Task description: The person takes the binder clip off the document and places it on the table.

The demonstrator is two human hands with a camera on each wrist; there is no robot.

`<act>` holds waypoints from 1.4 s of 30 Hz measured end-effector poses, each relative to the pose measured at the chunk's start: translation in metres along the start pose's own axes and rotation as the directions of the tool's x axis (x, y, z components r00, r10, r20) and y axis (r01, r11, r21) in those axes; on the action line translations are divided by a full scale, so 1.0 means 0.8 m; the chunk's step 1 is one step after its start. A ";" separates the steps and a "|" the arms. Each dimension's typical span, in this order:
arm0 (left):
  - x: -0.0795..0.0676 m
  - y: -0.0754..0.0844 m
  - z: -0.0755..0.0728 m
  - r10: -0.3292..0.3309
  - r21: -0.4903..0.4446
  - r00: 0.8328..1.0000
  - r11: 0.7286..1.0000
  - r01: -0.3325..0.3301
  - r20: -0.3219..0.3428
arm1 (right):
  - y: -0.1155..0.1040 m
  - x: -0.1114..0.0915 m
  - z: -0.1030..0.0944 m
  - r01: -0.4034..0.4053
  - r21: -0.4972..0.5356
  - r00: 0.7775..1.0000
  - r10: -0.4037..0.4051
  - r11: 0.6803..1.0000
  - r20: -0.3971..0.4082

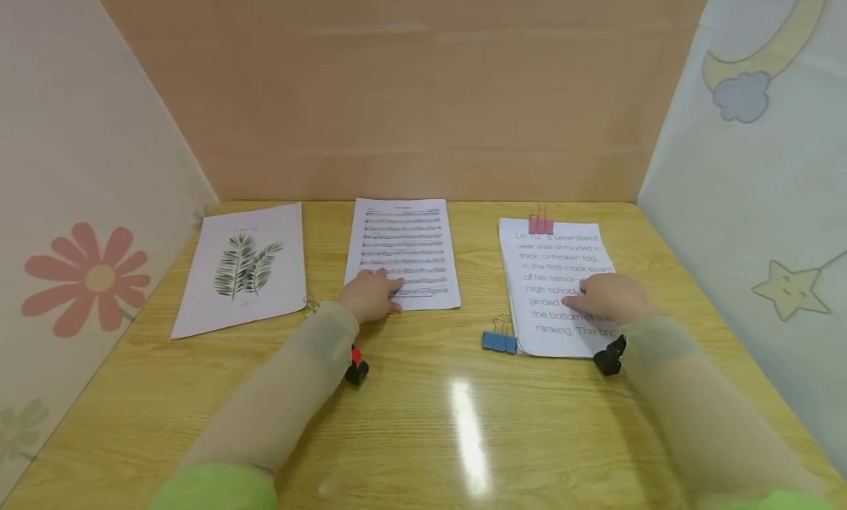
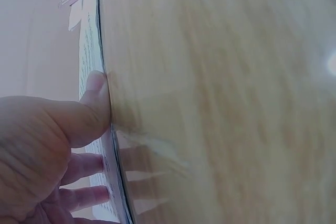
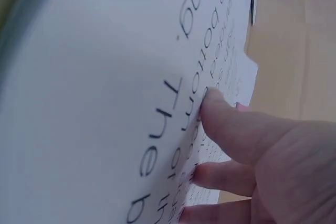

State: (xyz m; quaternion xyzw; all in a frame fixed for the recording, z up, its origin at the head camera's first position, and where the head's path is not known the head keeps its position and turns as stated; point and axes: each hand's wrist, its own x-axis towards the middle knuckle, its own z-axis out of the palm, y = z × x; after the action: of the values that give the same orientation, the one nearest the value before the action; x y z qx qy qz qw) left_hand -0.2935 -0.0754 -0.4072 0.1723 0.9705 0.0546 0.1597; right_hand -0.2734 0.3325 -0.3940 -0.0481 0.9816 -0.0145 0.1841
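My left hand (image 1: 369, 295) rests on the lower left part of a sheet of printed music (image 1: 430, 238). In the left wrist view the thumb (image 2: 86, 116) touches the stack's near edge, while other fingertips press on the page. On the right, my right hand (image 1: 612, 297) lies over a stack of large-print text pages (image 1: 552, 333), its fingertips touching the top page. A pink binder clip (image 1: 540, 225) sits at that stack's top edge. Beside its lower left corner is a blue binder clip (image 1: 499, 342), handles upward. Neither hand grips anything.
A page with a green leaf drawing (image 1: 198, 275) lies at the left, with a gold-coloured clip (image 1: 311, 303) by its lower right corner. The wooden table (image 1: 410, 436) meets a brown back panel (image 1: 423, 113) and pale patterned side walls.
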 end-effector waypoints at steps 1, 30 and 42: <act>0.000 -0.001 0.000 -0.002 0.001 1.000 1.000 0.002 0.000 | -0.004 -0.001 0.001 -0.002 0.009 1.000 0.002 1.000 -0.005; 0.003 -0.004 0.004 -0.020 -0.015 1.000 1.000 0.021 0.018 | -0.087 -0.046 0.029 -0.034 -0.090 0.999 0.032 0.995 -0.019; 0.003 -0.002 0.005 -0.034 -0.020 0.999 0.999 0.034 0.025 | -0.056 -0.034 -0.006 0.063 0.036 0.994 -0.066 0.997 0.083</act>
State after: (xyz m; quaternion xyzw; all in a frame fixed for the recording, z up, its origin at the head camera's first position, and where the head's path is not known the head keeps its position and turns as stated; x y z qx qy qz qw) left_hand -0.2948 -0.0755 -0.4116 0.1549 0.9706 0.0599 0.1742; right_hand -0.2458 0.2909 -0.3777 -0.0774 0.9705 -0.0348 0.2257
